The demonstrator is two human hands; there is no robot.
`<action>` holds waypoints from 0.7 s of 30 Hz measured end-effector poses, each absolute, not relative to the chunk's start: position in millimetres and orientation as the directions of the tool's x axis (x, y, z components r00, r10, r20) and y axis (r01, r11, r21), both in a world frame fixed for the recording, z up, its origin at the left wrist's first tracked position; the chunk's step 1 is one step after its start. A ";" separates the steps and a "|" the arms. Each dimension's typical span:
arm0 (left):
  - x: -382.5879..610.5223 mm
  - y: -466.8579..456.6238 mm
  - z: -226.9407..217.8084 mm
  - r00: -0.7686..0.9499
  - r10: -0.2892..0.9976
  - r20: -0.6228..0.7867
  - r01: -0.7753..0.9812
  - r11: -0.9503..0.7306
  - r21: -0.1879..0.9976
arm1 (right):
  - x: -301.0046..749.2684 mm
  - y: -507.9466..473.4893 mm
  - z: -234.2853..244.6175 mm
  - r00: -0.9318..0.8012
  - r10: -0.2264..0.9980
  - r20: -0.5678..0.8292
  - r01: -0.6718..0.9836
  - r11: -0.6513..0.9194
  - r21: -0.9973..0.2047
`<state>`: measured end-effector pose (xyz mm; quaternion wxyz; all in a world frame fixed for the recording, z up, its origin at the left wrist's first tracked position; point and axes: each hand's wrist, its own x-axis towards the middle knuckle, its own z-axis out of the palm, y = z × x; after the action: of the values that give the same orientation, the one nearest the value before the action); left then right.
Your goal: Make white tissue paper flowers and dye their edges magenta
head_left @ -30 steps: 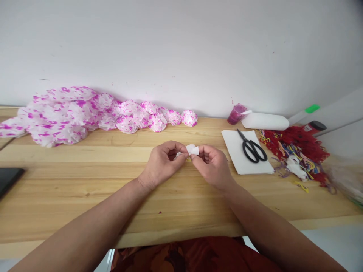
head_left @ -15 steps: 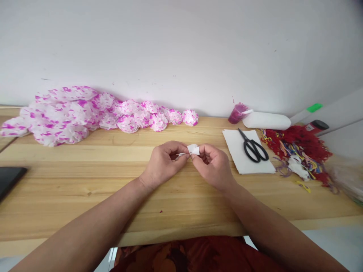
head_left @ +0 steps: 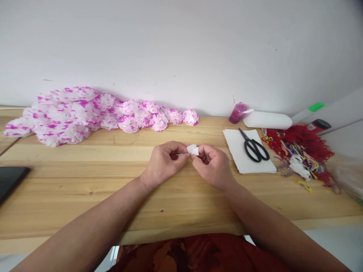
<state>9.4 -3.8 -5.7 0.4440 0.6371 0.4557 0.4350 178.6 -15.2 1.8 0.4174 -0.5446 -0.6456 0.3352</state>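
Both of my hands meet over the middle of the wooden table (head_left: 85,189). My left hand (head_left: 164,163) and my right hand (head_left: 213,166) pinch a small folded piece of white paper (head_left: 193,149) between their fingertips, just above the tabletop. Part of the paper is hidden behind my fingers. Black scissors (head_left: 253,146) lie on a stack of white paper sheets (head_left: 241,158) to the right of my right hand.
A row of pink-and-white paper flowers (head_left: 93,115) runs along the wall at the back left. At the back right are a pink cup (head_left: 237,113), a white bottle lying down (head_left: 266,121) and a heap of red and coloured threads (head_left: 300,149). A dark flat object (head_left: 10,179) lies at the left edge.
My hands stay together on the white paper with only slight finger movement. The view has shifted a little.
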 end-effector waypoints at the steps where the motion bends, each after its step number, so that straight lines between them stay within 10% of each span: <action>1: 9.4 -3.7 -5.3 0.205 0.968 0.144 0.193 -0.184 0.964 | 178.7 -15.3 1.4 -0.058 0.983 0.173 0.426 0.181 -0.886; 21: 10.7 -3.9 -2.2 0.205 0.977 0.066 0.149 -0.098 0.984 | 182.2 -13.3 -0.3 -0.079 0.992 0.102 0.399 0.125 -0.908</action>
<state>10.7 -3.9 -2.2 0.4851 0.6060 0.4644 0.4263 182.2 -13.3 -0.3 0.4002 -0.5480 -0.6344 0.3701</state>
